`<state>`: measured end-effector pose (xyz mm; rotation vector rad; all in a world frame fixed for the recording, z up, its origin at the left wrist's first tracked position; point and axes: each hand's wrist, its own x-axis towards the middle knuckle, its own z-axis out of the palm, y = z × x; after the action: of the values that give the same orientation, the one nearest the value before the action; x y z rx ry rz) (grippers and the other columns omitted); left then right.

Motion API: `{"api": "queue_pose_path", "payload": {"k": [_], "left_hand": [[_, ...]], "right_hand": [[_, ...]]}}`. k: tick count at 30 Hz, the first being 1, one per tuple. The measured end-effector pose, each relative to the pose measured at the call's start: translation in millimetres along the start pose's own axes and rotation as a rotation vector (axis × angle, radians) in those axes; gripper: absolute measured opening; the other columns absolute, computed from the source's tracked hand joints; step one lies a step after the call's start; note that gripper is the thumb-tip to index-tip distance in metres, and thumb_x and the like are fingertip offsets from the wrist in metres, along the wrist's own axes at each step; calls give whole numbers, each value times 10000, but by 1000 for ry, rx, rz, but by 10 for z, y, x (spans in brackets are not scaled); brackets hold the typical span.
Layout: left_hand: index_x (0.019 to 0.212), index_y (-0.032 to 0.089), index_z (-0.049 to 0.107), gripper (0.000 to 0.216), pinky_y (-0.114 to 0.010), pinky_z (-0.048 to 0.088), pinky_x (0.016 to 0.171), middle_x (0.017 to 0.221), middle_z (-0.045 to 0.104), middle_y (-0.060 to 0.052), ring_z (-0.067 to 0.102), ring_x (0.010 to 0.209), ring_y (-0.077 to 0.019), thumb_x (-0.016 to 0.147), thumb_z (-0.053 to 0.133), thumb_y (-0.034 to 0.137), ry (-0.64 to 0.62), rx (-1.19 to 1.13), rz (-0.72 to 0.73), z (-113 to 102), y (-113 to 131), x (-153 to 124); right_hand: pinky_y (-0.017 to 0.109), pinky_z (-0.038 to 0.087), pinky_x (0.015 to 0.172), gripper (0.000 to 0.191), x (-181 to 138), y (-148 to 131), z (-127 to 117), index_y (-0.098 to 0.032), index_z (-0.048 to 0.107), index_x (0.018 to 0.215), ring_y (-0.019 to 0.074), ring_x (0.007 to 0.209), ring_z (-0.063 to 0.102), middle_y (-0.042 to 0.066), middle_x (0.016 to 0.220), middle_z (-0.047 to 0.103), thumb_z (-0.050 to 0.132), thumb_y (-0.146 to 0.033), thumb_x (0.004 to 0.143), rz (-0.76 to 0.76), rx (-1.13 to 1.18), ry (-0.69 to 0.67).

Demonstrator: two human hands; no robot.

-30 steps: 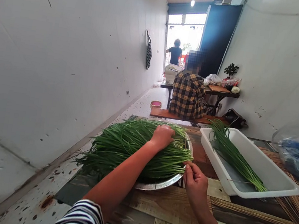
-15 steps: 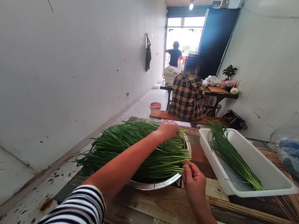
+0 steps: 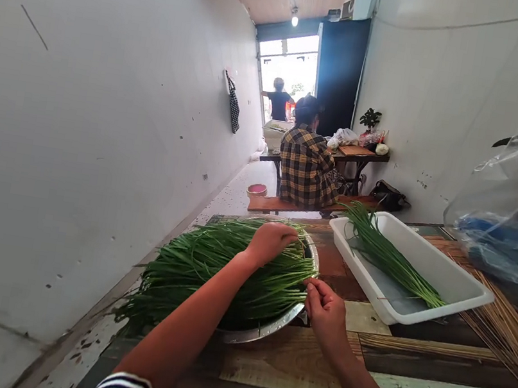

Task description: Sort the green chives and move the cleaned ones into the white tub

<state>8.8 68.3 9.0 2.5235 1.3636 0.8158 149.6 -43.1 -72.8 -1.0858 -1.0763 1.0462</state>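
A person in a checked shirt point(image 3: 304, 168) sits on a brown bench point(image 3: 261, 204), facing away. A black bag point(image 3: 389, 196) is near the bench's right end. The back table point(image 3: 366, 159) has a flat brown board point(image 3: 355, 151), plastic bags point(image 3: 344, 138) and a round white thing point(image 3: 382, 149) on it. A leafy plant point(image 3: 370, 118) shows there too. A checked cloth point(image 3: 232, 104) hangs on the left wall point(image 3: 141, 137). Up high, a bulb point(image 3: 294, 20) glows. Another person point(image 3: 278, 103) is by the bright doorway point(image 3: 293, 63).

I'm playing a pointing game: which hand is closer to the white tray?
The right hand. It's at the basin's rim, nearer the white tray; the left hand is farther, over the greens.
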Motion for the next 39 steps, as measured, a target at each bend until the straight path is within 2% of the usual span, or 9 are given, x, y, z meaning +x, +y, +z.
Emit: {"api": "queue_pose_path", "payload": {"k": [5, 11, 29, 39], "left_hand": [[873, 190, 722, 235, -252, 480, 757, 847, 721, -14, 634, 776, -149, 803, 527, 302, -43, -209, -73, 80, 67, -42], [875, 182, 722, 235, -261, 494, 754, 781, 716, -2, 632, 730, -144, 780, 556, 318, -15, -339, -154, 124, 48, -57], [841, 172, 730, 210, -269, 504, 767, 748, 716, -13, 644, 728, -150, 764, 575, 292, 24, -334, -167, 97, 52, -86], [867, 177, 730, 194, -272, 509, 780, 836, 728, -18, 657, 757, -150, 756, 592, 257, 1, -381, -140, 108, 26, -79]], "right_hand": [[201, 236, 383, 412, 10, 34, -17, -94, 659, 890, 78, 414, 309, -61, 457, 367, 543, -470, 770, -10, -18, -11], [208, 238, 386, 414, 0, 38, -25, -97, 663, 893, 83, 413, 313, -56, 457, 373, 533, -473, 777, -6, -38, -11], [210, 245, 385, 418, -17, 3, -19, -99, 649, 886, 85, 412, 308, -63, 454, 353, 525, -484, 782, -9, -60, 4], [211, 238, 380, 438, -6, -31, -12, -82, 644, 877, 84, 395, 300, -69, 438, 342, 533, -486, 750, 24, -72, 18]]}}
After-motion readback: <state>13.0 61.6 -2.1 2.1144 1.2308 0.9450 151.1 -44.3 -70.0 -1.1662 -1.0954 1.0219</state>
